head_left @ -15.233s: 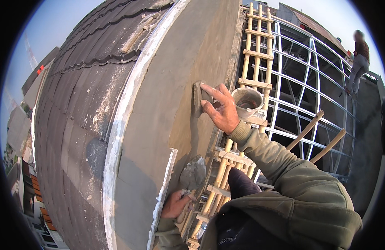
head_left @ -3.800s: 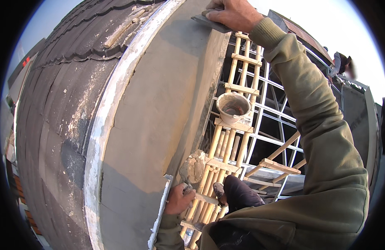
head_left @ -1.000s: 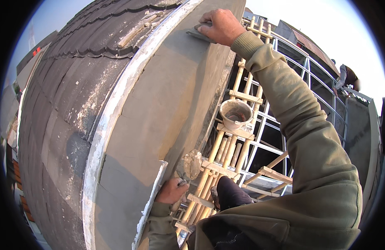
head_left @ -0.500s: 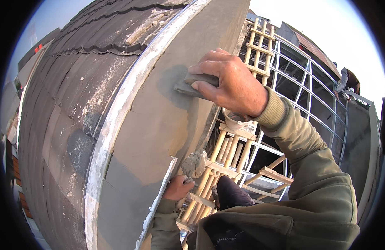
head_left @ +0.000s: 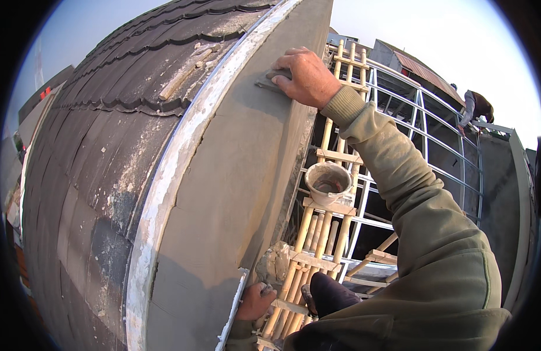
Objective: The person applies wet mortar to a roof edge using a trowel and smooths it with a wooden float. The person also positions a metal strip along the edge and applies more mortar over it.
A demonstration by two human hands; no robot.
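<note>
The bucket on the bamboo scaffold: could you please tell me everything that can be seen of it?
The bucket is round and open-topped, narrowing toward its base. It looks like pale, greyish-white plastic, with grey smears on its rim and wall. Inside are dark grey and reddish-brown patches; whether these are residue or contents is unclear. It stands roughly upright on the bamboo scaffold, its base at a wooden crosspiece. Neither hand touches it. No handle can be made out.

Bright daylight; sky (head_left: 434, 35) near white at upper right. Shadows on cement surface (head_left: 215, 187), just below right hand (head_left: 306, 79) and lower down. Roof tiles (head_left: 95, 169) bow under fisheye distortion; corners black.
</note>
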